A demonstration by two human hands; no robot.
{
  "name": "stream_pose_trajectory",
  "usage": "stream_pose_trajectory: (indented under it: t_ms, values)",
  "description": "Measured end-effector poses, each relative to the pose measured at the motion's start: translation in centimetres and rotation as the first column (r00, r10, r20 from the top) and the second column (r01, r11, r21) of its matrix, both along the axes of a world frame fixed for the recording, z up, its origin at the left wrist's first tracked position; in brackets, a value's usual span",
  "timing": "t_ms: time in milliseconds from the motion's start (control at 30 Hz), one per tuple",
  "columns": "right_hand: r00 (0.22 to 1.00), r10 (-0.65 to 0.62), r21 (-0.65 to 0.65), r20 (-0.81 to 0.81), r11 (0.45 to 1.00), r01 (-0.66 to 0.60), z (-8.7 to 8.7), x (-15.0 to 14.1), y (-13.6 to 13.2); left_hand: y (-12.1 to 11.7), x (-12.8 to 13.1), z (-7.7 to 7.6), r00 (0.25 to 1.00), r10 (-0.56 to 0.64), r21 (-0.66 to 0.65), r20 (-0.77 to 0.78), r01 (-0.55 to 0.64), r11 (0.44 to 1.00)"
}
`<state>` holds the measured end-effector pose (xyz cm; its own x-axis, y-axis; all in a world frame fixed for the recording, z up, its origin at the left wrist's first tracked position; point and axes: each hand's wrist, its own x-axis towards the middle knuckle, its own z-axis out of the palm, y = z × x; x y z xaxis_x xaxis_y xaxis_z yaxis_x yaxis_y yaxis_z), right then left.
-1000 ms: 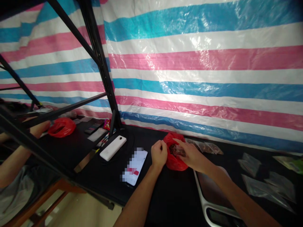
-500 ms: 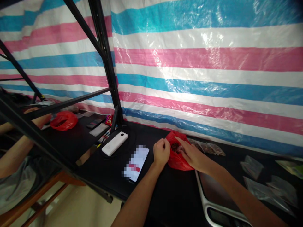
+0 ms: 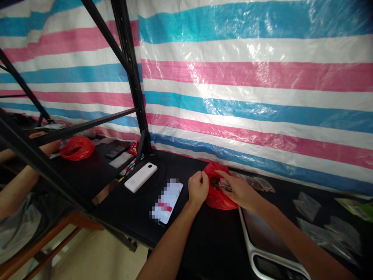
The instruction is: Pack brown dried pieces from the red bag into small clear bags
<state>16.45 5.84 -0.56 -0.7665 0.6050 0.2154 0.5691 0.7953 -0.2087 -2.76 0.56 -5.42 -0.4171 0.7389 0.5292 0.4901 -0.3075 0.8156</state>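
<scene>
A crumpled red plastic bag (image 3: 218, 201) of dark brown pieces (image 3: 215, 182) lies at a flat, silver-rimmed scale's (image 3: 259, 231) ten o'clock. At the bag's nine, the left hand (image 3: 198, 189) clenches its edge; at three, the right hand (image 3: 239, 190) dips in, hold impossible to tell.

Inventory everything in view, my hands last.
Bags: 2, red, centre and far left
Scale: 1, silver, lower right
Lit phone: 1, pale, centre
Power bank: 1, white, beside phone
Filled packets: several, brown, behind scale
Clear packets: several, colourless, right
Green packet: 1, green, right edge
Small items: several, dark, pale, red, left table
Tables: 2, black, centre and left
Frame bars: several, black, left
Sheeting: uncounted, striped, background
Chair: 1, brown, lower left
Co-worker: 1, grey clothing, left
Left hand: 1, at bag's edge
Right hand: 1, at bag's mouth
</scene>
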Motion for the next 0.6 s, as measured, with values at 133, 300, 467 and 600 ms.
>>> stream_pose_trajectory:
  t_ms: [133,300,467,600]
  values:
    - [1.000,0.006,-0.008,0.001,1.000,-0.006,-0.47,0.27,0.12,0.01,0.00,-0.10,1.000,0.000,-0.002,0.001,0.000,1.000]
    - [1.000,0.008,-0.040,0.008,0.999,-0.007,-0.81,0.34,0.19,-0.11,0.02,0.07,1.000,0.001,-0.003,0.004,-0.001,1.000]
    - [1.000,-0.003,-0.015,-0.002,1.000,0.003,-0.32,0.27,-0.10,-0.16,0.03,0.20,1.000,-0.003,-0.007,0.002,0.003,1.000]
    - [1.000,0.013,-0.025,-0.011,1.000,-0.014,0.10,0.43,-0.37,-0.18,0.06,0.21,1.000,-0.005,-0.008,0.003,0.005,1.000]
